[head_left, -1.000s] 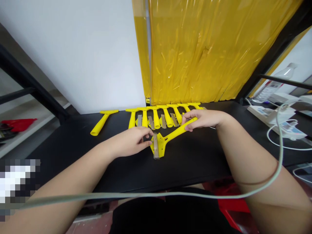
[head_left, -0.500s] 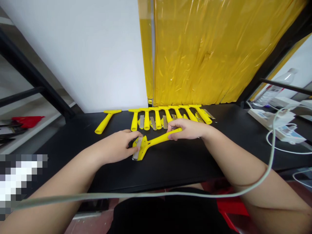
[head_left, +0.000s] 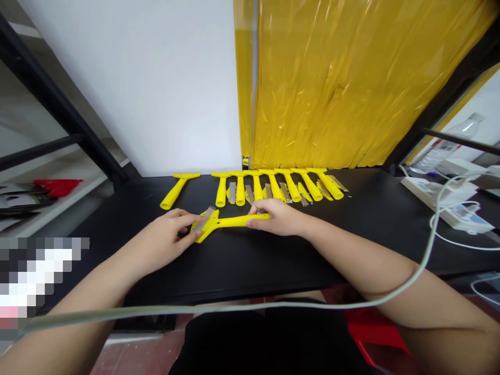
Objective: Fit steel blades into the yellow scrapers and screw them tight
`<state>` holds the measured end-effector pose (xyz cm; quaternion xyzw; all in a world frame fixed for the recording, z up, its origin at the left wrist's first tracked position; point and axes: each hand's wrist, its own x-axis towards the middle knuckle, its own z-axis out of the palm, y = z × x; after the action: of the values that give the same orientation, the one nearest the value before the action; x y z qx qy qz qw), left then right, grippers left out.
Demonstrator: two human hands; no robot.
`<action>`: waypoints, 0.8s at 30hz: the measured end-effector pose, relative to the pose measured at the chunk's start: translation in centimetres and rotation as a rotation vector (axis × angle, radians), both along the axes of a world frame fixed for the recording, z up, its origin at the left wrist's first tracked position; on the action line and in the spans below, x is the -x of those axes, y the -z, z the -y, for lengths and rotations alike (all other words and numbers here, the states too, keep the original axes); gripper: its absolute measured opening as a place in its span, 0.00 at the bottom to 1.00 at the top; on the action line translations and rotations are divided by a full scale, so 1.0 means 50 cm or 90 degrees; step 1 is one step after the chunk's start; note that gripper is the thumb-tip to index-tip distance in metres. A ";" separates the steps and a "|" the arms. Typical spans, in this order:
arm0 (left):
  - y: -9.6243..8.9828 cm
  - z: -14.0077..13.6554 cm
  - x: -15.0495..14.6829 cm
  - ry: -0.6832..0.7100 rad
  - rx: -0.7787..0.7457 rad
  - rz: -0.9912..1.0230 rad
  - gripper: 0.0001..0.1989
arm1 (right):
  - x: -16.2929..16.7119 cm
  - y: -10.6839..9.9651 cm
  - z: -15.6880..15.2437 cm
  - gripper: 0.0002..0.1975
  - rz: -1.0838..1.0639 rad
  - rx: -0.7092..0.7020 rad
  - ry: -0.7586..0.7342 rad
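Thumb and forefinger of the left hand (head_left: 167, 239), slightly parted, hold the head of a yellow scraper (head_left: 234, 221) at its metal strip (head_left: 203, 223). The fingers of the right hand (head_left: 273, 216) are closed around the end of its handle. The scraper lies crosswise between the hands, left of the tabletop (head_left: 273, 265) centre, about midway between front and back edges; contact with the surface cannot be told. Beyond, a row of yellow scrapers (head_left: 276, 187) lines the back edge, handles toward the front edge, metal strips showing between them. A lone scraper (head_left: 174, 192) lies apart, nearer the back left corner. Near the right edge: a white power strip (head_left: 422, 189) and a clear bottle (head_left: 445, 148).
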<state>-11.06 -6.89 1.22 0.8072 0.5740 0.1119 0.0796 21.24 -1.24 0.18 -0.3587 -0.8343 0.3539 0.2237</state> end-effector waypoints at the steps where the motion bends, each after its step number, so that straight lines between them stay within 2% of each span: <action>1: 0.001 0.000 0.002 -0.006 0.000 -0.013 0.25 | 0.004 0.002 -0.002 0.13 -0.007 0.012 0.004; 4: 0.004 -0.002 0.002 -0.038 0.007 -0.056 0.26 | -0.010 -0.007 -0.014 0.14 -0.023 0.076 0.016; 9: 0.008 -0.006 -0.025 -0.086 -0.005 -0.126 0.30 | -0.091 -0.043 -0.035 0.17 -0.031 0.159 0.002; 13: 0.007 -0.018 -0.057 -0.118 -0.003 -0.200 0.28 | -0.133 -0.053 -0.041 0.18 -0.092 0.246 0.003; 21: 0.003 -0.073 -0.066 -0.185 0.006 -0.243 0.24 | -0.152 -0.058 -0.050 0.17 -0.123 0.256 0.028; 24: 0.000 -0.109 -0.059 -0.210 0.016 -0.211 0.22 | -0.160 -0.055 -0.056 0.17 -0.122 0.254 0.034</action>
<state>-8.10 -1.44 1.21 0.7087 0.7048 -0.0182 -0.0250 29.23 1.56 2.95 -0.3826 -0.7129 0.5382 0.2360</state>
